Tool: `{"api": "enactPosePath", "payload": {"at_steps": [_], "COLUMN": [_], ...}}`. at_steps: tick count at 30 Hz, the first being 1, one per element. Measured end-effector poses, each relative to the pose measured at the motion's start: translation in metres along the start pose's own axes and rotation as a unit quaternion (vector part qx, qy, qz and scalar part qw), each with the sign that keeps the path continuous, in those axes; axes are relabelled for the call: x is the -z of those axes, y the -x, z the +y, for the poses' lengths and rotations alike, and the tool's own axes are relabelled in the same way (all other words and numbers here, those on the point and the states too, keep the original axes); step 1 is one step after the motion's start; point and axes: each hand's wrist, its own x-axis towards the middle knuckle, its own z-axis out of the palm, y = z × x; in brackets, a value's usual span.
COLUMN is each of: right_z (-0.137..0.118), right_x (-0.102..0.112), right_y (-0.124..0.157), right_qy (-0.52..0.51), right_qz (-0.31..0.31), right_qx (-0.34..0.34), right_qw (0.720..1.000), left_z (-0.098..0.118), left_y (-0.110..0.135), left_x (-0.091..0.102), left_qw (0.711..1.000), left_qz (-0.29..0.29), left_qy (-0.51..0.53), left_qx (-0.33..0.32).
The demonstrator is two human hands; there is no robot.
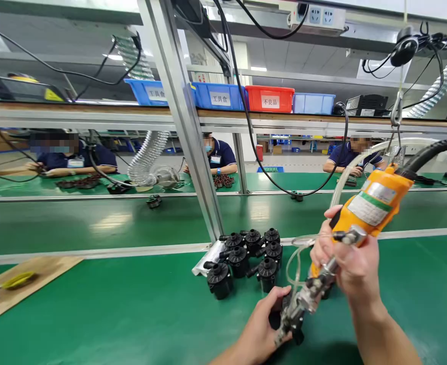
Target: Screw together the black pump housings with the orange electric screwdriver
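Note:
My right hand [354, 263] is wrapped round an orange electric screwdriver [371, 200] that hangs from a cable and hook above. Its metal tip slants down to the left. Below it, my left hand [263, 324] grips a small black pump [297, 332], and the tool's nozzle [289, 317] lies across it, hiding most of it. Whether the tip touches the pump I cannot tell. Just beyond my left hand stands a group of several black pumps [238, 259] with round bodies and side spouts. Clear tubing [297, 263] loops beside the tool.
A metal post [187, 116] rises behind the pumps, next to a silvery packet [208, 258]. Cardboard [36, 279] with a yellow item lies at left. Blue bins [219, 96] and a red bin [271, 98] line the shelf. Several co-workers [223, 154] sit across the green bench.

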Motion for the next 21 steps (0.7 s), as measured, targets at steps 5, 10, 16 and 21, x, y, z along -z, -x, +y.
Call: {"api": "enactPosePath", "payload": {"at_steps": [5,10,16,21], "right_z": [0.020,0.017,0.008,0.017], "right_x": [-0.018,-0.022,-0.029,-0.043], "right_y": [-0.004,-0.007,-0.007,-0.003], "right_qy": [0.040,0.063,0.088,0.095], "right_qz": [0.013,0.003,-0.006,-0.019], "right_qx": [-0.009,0.009,0.021,0.012], "right_qw": [0.999,0.998,0.996,0.995], "left_z": [-0.012,-0.028,-0.004,0.022], "left_y": [0.004,0.007,0.003,-0.004], "left_x": [0.003,0.002,0.003,0.006], "left_qw": [1.000,0.997,0.999,0.999], "left_qz": [0.004,0.039,0.000,-0.030], "left_qy": [-0.027,-0.051,-0.015,0.001], "left_qx": [-0.014,-0.031,-0.049,-0.040]}}
